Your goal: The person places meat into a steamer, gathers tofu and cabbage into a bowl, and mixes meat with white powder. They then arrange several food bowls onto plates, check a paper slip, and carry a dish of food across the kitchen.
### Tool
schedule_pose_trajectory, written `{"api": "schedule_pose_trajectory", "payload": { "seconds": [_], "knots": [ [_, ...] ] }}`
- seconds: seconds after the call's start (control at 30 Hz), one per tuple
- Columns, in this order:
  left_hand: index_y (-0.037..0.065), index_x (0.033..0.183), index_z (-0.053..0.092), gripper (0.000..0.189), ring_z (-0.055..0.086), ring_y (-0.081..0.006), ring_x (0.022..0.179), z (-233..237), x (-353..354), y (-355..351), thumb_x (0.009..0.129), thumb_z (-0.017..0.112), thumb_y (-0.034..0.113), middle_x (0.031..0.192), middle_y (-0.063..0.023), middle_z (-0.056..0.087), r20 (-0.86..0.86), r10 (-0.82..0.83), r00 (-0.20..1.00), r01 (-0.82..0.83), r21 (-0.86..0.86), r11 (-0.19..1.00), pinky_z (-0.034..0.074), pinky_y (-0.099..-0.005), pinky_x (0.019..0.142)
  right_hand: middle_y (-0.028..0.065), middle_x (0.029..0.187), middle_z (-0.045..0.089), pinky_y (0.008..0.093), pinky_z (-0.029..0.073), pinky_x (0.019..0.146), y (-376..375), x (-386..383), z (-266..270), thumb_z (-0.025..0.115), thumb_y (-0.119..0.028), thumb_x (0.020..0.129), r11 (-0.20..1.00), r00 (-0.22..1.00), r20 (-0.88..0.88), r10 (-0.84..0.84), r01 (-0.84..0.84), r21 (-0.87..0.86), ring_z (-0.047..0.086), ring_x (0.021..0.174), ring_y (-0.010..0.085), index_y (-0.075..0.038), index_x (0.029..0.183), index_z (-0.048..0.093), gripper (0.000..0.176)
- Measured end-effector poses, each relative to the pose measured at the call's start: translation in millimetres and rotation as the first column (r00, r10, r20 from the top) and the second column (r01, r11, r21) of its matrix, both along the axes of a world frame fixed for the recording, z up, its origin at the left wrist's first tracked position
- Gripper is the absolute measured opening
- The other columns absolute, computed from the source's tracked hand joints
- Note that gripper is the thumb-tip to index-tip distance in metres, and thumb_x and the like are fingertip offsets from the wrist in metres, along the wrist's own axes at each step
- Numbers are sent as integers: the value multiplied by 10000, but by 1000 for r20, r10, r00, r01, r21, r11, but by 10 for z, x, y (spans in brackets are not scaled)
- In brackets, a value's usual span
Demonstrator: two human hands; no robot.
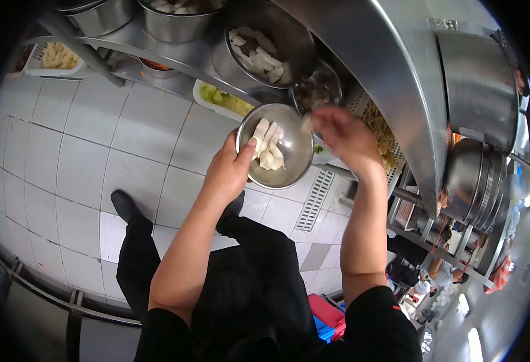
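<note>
My left hand [225, 168] grips a small steel bowl [300, 145] by its left rim, the thumb reaching over the edge. Inside lie several pale, thick slices of food [269, 145]. At the bowl's right rim is my right hand [344, 136], smeared by motion, its fingers pinched on a small pale slice [306, 125]. Beyond the bowl, a deep steel pot [304, 39] contains more white slices [262, 57]. Close to my right hand, a smaller steel bowl [337, 81] holds pale pieces.
A steel shelf [174, 57] runs along the far side, with more pots [174, 24] on it. Below sits a white tub [203, 104] of green and yellow vegetables. A perforated basket [396, 172] of yellowish strips stands right. Stacked steel bowls [470, 175] and a floor drain [315, 202] also show.
</note>
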State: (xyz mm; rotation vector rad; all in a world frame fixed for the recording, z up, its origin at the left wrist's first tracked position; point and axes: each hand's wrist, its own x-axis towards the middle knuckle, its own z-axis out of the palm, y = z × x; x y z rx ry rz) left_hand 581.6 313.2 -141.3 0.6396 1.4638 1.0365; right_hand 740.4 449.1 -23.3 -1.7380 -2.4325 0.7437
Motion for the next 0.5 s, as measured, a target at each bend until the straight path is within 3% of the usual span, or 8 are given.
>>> {"api": "schedule_pose_trajectory", "payload": {
  "seconds": [0.07,0.1,0.17,0.23,0.27,0.33,0.43,0.5],
  "knots": [
    [74,1289,435,464,518,-376,1127,92,-33,12,936,422,374,1164,-205,581,-1,-65,998,65,-41,997,395,-415,945,68,764,604,284,446,619,-114,-15,179,507,-235,883,998,986,162,-36,43,-40,553,655,114,-65,1059,613,266],
    [74,1289,435,464,518,-376,1127,78,-30,6,936,422,374,1164,-205,581,0,-66,998,65,-41,997,395,-415,945,68,764,604,284,446,619,11,43,106,507,-235,883,998,986,163,-37,44,-40,553,655,114,-65,1059,613,266],
    [73,1290,434,470,560,-361,1064,28,-8,8,937,419,382,1143,-199,591,-22,-71,997,71,-19,997,427,-406,904,99,778,635,319,464,640,550,182,-288,529,-221,871,959,925,377,48,-149,243,600,698,169,-60,1087,604,280],
    [74,1292,431,471,575,-355,1034,66,-9,5,935,422,382,1133,-197,594,39,-55,998,56,-15,998,438,-401,888,149,880,663,357,482,709,961,107,-673,545,-213,853,938,726,647,233,-342,46,638,790,245,-56,1079,617,285],
    [75,1294,429,473,589,-349,1005,82,-7,1,934,426,382,1124,-195,598,99,-37,994,38,-13,999,448,-396,871,149,880,663,357,482,709,1087,135,-926,545,-213,853,940,725,649,231,-339,44,638,790,245,-56,1079,617,285],
    [72,1293,429,472,598,-340,978,62,-2,5,933,429,378,1117,-191,601,95,-43,995,44,-15,999,456,-391,856,183,999,649,385,476,800,1234,191,-1355,583,-240,813,844,891,453,-24,-225,488,634,898,308,-58,1063,635,313],
    [42,1264,450,462,590,-311,1001,26,-23,-13,928,456,358,1108,-185,606,71,-31,997,33,-30,999,439,-367,875,175,1035,644,385,465,827,1346,343,-1241,600,-284,794,911,852,522,43,-249,330,629,921,310,-61,1017,656,320],
    [14,1236,472,453,572,-290,1051,-10,-22,-6,923,478,342,1108,-182,608,55,-24,998,25,-30,999,415,-348,907,154,935,667,380,469,787,1209,347,-931,627,-304,773,877,904,416,96,-275,395,637,872,291,-69,988,665,321]
  ]
}}
